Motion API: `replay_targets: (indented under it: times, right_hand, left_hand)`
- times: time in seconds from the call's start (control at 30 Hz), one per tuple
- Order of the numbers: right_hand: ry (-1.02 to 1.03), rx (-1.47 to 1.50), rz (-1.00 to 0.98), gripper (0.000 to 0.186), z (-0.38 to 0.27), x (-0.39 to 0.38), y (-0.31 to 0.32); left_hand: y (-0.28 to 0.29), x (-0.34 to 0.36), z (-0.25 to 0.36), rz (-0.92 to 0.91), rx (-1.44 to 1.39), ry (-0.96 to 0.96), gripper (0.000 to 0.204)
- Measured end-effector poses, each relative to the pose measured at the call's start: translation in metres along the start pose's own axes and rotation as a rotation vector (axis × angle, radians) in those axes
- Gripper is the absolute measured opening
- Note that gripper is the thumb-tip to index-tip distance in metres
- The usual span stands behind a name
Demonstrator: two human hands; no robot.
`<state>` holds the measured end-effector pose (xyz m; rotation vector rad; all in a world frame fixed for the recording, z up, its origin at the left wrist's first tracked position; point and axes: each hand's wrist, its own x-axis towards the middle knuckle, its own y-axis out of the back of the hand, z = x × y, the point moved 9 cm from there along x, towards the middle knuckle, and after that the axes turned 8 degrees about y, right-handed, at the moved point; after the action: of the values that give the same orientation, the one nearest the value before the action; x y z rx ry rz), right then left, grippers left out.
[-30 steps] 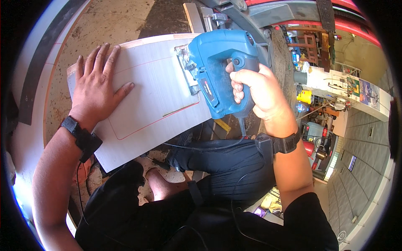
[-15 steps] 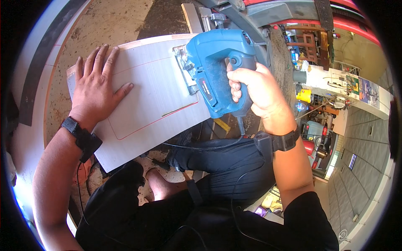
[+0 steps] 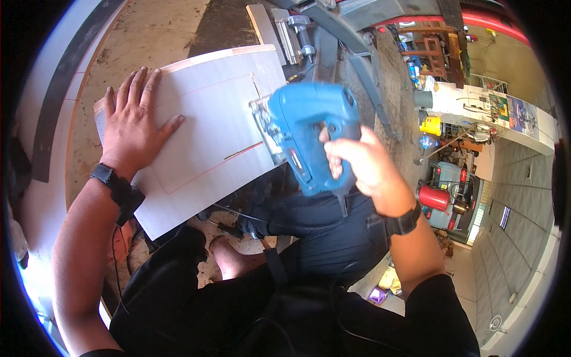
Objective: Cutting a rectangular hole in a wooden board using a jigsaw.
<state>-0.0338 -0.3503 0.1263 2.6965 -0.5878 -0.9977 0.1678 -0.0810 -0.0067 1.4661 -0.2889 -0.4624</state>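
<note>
My right hand [image 3: 363, 160] is wrapped round the handle of a blue jigsaw [image 3: 309, 101], with its metal base plate facing left over the right part of a pale grey board [image 3: 202, 131]. Whether the plate touches the board I cannot tell. Flat on the board's left part lies my left hand [image 3: 134, 122], fingers stretched out and thumb spread. Thin red lines outline a rounded rectangle on the board. Near its upper right corner a short dark slit [image 3: 256, 86] shows, and along the lower line runs another narrow green-and-red slit [image 3: 242, 151]. The saw's blade is hidden.
Beyond the board stand a wooden strip [image 3: 264, 30] and a metal clamp or vise part [image 3: 300, 33]. A dark cord [image 3: 232, 211] runs below the board near my legs. Off to the right are a yellow container [image 3: 430, 125] and a red tank [image 3: 433, 198].
My right hand has brought the jigsaw down toward me, uncovering the board's upper right corner and the slit there. My left hand remains flat on the board.
</note>
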Motion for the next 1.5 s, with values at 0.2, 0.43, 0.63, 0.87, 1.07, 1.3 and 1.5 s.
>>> replay_targets:
  times: [0.2,0.43,0.63,0.87,1.07,1.3,1.5]
  right_hand:
    - [0.061,0.055,0.037,0.011,0.023,-0.022,0.005]
    - [0.146,0.029,-0.009,0.008,-0.002,0.015,-0.005]
    - [0.131,-0.025,-0.016,0.011,-0.022,0.034,-0.008]
    - [0.176,-0.056,-0.014,0.014,-0.040,0.048,-0.018]
    - [0.221,-0.073,-0.045,0.016,-0.051,0.055,-0.024]
    - [0.118,-0.037,-0.100,0.012,-0.021,0.024,-0.011]
    - [0.039,-0.016,-0.031,0.020,0.027,-0.029,0.014]
  left_hand:
    - [0.003,-0.002,0.003,0.011,0.018,-0.021,0.091]
    - [0.006,-0.002,0.006,0.006,0.028,-0.032,0.090]
    - [0.003,-0.002,0.005,0.010,0.042,-0.030,0.090]
    - [-0.002,-0.002,0.002,0.015,0.046,-0.029,0.089]
    - [-0.002,0.001,0.002,0.019,0.030,-0.025,0.088]
    - [-0.001,0.002,0.001,0.008,0.026,-0.022,0.089]
    - [-0.001,0.002,0.003,0.022,0.049,-0.025,0.091]
